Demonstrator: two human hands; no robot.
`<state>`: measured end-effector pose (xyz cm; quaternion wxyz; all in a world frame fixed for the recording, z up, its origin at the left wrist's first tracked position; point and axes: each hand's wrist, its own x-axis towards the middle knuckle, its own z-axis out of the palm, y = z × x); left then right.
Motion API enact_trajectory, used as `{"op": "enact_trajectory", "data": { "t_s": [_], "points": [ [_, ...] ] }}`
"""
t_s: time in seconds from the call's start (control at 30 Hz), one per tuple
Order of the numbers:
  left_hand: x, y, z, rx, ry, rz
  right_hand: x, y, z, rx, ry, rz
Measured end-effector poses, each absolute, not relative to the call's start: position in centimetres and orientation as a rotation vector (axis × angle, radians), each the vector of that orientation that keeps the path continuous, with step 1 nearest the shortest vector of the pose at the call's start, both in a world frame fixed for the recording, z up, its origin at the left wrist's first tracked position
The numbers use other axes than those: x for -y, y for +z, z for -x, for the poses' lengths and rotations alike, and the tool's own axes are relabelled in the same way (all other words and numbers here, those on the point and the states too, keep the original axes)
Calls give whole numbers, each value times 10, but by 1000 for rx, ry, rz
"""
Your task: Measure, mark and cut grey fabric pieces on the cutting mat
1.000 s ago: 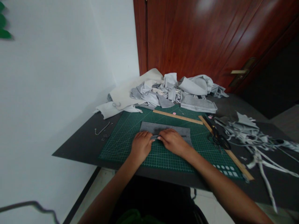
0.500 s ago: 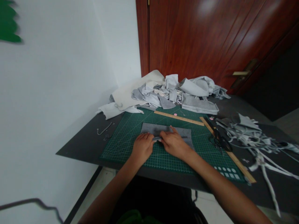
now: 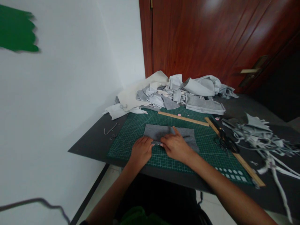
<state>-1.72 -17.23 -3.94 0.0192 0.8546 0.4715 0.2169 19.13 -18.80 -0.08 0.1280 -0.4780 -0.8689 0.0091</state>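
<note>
A grey rectangle of fabric (image 3: 154, 129) lies on the green cutting mat (image 3: 161, 159), its near edge turned up in a narrow fold. My left hand (image 3: 142, 149) pinches that near edge at its left part. A short way to the right, my right hand (image 3: 175, 146) grips the same edge between thumb and curled fingers, its index finger stretched out over the cloth. Between the two hands the folded edge shows as a thin grey strip. The fingertips are partly hidden by the hands.
A wooden ruler (image 3: 184, 118) lies behind the fabric; another ruler (image 3: 246, 167) runs down the mat's right side beside black scissors (image 3: 227, 142). Grey fabric scraps (image 3: 254, 132) heap at the right. More cloth (image 3: 152, 97) is piled against the wall and the door (image 3: 199, 40).
The view has shifted slightly to the left. Both hands keep hold of the fabric's near edge, which is drawn a little nearer to me.
</note>
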Motion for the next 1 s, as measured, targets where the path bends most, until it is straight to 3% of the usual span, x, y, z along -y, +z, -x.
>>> {"op": "enact_trajectory", "data": {
  "t_s": [0.23, 0.6, 1.0],
  "points": [
    [183, -42, 27, -1261, 726, -2702, 192, -13, -175, 2493, 75, 1349],
    [195, -41, 30, -1552, 763, -2576, 195, -22, -165, 2330, 233, 1421],
    [200, -43, 38, -1374, 706, -2685, 205, -32, -157, 2424, 70, 1307]
  ]
}}
